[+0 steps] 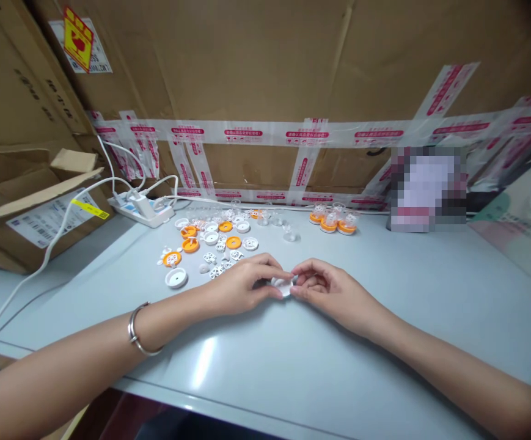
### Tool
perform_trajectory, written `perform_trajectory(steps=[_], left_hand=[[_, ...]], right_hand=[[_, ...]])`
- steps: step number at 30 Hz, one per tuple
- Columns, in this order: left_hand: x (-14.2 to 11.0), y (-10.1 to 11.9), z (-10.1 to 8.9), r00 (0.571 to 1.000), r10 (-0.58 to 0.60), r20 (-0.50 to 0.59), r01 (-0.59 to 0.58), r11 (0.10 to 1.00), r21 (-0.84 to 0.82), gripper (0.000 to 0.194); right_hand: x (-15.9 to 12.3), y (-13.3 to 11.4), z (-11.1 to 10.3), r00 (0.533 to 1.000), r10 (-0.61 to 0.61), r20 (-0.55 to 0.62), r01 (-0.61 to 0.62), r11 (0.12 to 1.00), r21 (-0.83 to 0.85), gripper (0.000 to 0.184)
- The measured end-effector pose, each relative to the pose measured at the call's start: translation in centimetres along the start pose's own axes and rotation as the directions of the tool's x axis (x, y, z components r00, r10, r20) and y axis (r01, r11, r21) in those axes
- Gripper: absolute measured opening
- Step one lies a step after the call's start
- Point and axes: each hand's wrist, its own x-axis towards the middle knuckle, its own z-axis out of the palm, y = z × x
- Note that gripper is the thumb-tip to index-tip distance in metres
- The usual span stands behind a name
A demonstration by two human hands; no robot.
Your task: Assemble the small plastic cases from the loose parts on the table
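Note:
Between my two hands, just above the table top, is a small round white plastic piece (283, 286). My left hand (251, 284) pinches its left side between thumb and fingers. On the opposite edge, the thumb and fingertips of my right hand (327, 287) grip it too. Part of the piece is hidden behind the fingers. Left of my left hand lie a white round cup (176, 278), an orange ring with white bits (172, 259), and several small white cut-out parts (214, 269). Beyond are more orange rings (233, 242) and white rings (250, 244).
Several orange-and-white pieces with clear domes (333, 221) stand together at the back right. Loose clear domes (289, 234) lie nearer the middle. A power strip (148, 211) with white cables sits back left beside an open carton (31, 226). A large taped cardboard box (256, 67) walls off the back.

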Motion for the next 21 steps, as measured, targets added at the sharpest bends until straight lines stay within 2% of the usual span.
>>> perform_trajectory(steps=[4,6,14,21], left_hand=[[0.11,-0.27,0.19,0.994,-0.113,-0.011,0.108,0.972,-0.208,0.046],[0.08,-0.28,0.21,0.991,-0.136,-0.006,0.129,0.958,-0.257,0.05],[-0.19,-0.43,0.55,0.985,-0.173,-0.023,0.155,0.928,-0.339,0.042],[-0.1,-0.41,0.33,0.994,-0.104,-0.045,0.088,0.956,-0.279,0.031]], right_hand=[[-0.06,0.19,-0.05,1.0,-0.017,-0.009,0.017,1.0,-0.016,0.031],[-0.18,0.09,-0.08,1.0,-0.016,0.012,0.017,0.999,-0.044,0.028],[-0.27,-0.09,-0.51,0.99,-0.137,-0.012,0.131,0.967,-0.217,0.019],[0.04,0.16,-0.85,0.999,-0.046,-0.013,0.044,0.992,-0.119,0.025]])
